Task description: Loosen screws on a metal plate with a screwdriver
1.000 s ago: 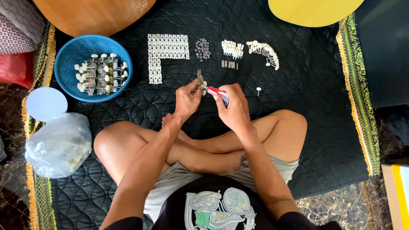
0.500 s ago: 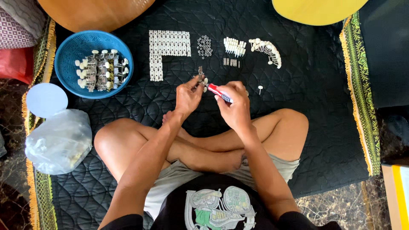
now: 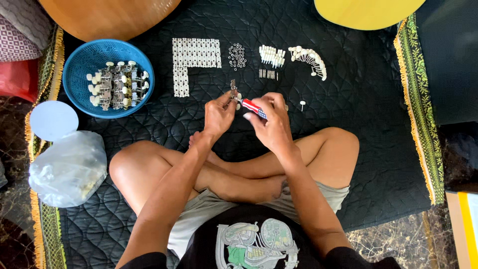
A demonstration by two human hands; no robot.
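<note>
Everything here is placed relative to the blue basket [image 3: 77, 94], which sits at the far left of the black quilted mat [image 3: 368, 144]. Inside it lies a heap of finished tuner strips [image 3: 117, 84], metal plates with white knobs. Below the basket, off the mat's edge, lie a pale round lid [image 3: 53, 121] and, further down, a clear plastic bag [image 3: 68, 168].

To the right of the basket, white plates [image 3: 194, 57] are laid in an L-shaped block, then a cluster of small dark washers [image 3: 237, 55], then two groups of white pegs [image 3: 271, 55] and [image 3: 309, 59] further right.

Right of the basket and slightly lower, the left hand [image 3: 217, 115] has its fingers closed in a pinch around a small metal tuner strip [image 3: 233, 92], held upright above the crossed legs. The right hand [image 3: 271, 124], just beside it, is wrapped shut around a screwdriver [image 3: 253, 106] with a red, white and blue handle, its tip pointed at the strip. One loose white peg [image 3: 302, 104] rests on the mat a little further right.

The strip looks light, rigid and thin, with small moving parts and smooth metal faces, so it likely slips or twists easily under the driver's push. Gripping it by the flat plate edges, close to the spot being worked, seems the steadiest hold; the knobs look plastic and probably less able to take force.
</note>
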